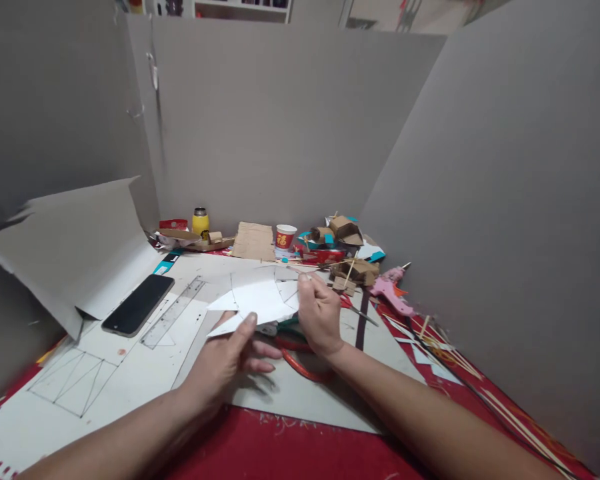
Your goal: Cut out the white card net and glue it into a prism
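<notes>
Both hands hold one white paper cut-out [260, 297] just above the table. My left hand [227, 360] pinches its near left corner, thumb on top and fingers under it. At the cut-out's right edge my right hand [320, 313] is closed, thumb and fingers pressing it. Scissors [290, 337] with green and red handles lie under the paper, between the two hands. Below them is a large white card sheet [130, 373] with pencil-drawn shapes.
A black phone [137, 305] and a clear ruler [173, 312] lie to the left. A pink glue gun [393, 291], cardboard scraps [347, 250], a paper cup [285, 236] and a yellow bottle [200, 221] sit at the back. Grey boards wall in the table.
</notes>
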`<state>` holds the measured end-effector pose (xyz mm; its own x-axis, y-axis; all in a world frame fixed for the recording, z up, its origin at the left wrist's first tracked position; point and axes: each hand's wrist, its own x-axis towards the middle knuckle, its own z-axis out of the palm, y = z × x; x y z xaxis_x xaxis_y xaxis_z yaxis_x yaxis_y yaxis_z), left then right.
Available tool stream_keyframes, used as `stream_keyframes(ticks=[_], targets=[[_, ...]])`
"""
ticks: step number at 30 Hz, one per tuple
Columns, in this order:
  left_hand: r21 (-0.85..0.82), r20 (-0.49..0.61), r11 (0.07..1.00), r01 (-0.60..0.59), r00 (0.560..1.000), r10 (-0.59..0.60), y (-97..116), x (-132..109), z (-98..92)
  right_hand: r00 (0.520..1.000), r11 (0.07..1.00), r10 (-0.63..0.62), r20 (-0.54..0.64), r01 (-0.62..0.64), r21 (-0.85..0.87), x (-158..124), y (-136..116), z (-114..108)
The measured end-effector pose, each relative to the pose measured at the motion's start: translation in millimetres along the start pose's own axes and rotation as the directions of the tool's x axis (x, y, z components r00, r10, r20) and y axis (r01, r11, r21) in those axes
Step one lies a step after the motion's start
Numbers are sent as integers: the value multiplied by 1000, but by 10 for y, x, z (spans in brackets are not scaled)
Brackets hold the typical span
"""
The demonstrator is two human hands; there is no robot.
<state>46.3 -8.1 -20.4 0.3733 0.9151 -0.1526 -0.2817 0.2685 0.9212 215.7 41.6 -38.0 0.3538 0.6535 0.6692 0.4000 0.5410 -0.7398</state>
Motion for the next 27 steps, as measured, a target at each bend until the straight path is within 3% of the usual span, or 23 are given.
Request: stream_keyframes(ticks=[2, 6, 9, 11, 13, 16, 19, 22, 27], targets=[[-64, -99, 998, -13, 995, 7, 19, 31, -21, 998, 999, -42, 46, 42, 1, -63, -67, -3], [31, -264, 979, -201, 943, 202, 91, 148, -212, 975, 997, -83, 205, 81, 17, -219, -171, -34], [135, -328, 964, -231, 907, 263, 201, 252, -454, 906, 995, -92, 414, 97, 10, -270, -226, -71], [201, -296, 957, -211, 918, 265, 279, 299, -603, 864, 996, -68, 498, 91, -23, -243, -254, -92], [262, -220, 949, -176, 946, 236, 333, 310, -694, 877, 996, -10, 480, 50, -71, -183, -280, -99], [341, -86, 933, -119, 984, 157, 345, 259, -686, 895, 991, 103, 434, -54, -123, -113, -311, -76], [443, 103, 892, -86, 994, 45, 293, 170, -563, 825, 986, 159, 542, -102, -134, -133, -326, -23], [574, 285, 798, -184, 958, 16, 209, 119, -442, 730, 983, 179, 660, -168, -81, -214, -319, 20], [657, 243, 715, -238, 965, 99, 83, 126, -379, 686, 984, 154, 711, -168, -51, -300, -267, 35]])
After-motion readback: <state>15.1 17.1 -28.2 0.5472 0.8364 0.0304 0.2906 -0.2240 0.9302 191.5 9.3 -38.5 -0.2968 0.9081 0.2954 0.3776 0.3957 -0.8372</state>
